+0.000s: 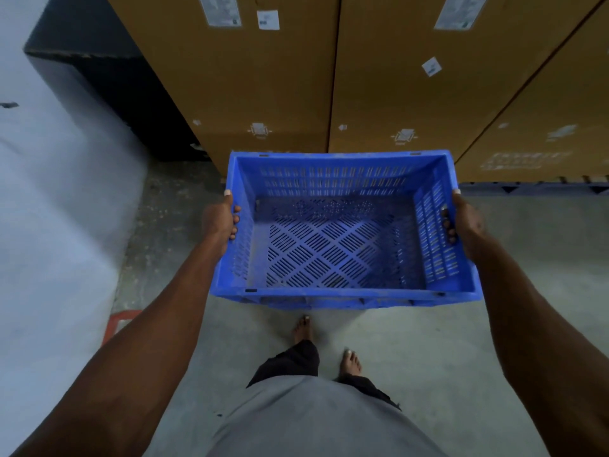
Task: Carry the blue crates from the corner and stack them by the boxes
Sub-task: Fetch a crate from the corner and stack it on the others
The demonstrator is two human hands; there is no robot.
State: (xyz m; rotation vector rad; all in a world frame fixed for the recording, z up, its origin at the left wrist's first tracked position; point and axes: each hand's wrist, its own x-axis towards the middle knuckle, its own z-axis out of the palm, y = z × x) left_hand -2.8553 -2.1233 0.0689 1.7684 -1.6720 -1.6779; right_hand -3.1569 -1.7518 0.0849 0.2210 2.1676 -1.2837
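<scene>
Both hands (220, 219) (466, 222) grip one empty blue crate (333, 245) before boxes (263, 94).

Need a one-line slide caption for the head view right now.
Both hands, left hand and right hand, grip an empty blue crate above the floor before stacked cardboard boxes.

1. Single view only, worn on the head, wide-angle, edges bowed outward.
2. Aimed forward and steeply down, past the chest to two bare feet (329, 347) on the concrete floor (428, 374).
3. Close range: both forearms run in from the bottom corners, and the blue crate (342, 225) fills the centre at arm's length.
4. Faces a wall of cardboard boxes (263, 94) across the top, near and just beyond the crate's far rim.
5. Pale wall (49, 209) along the left edge.
</scene>
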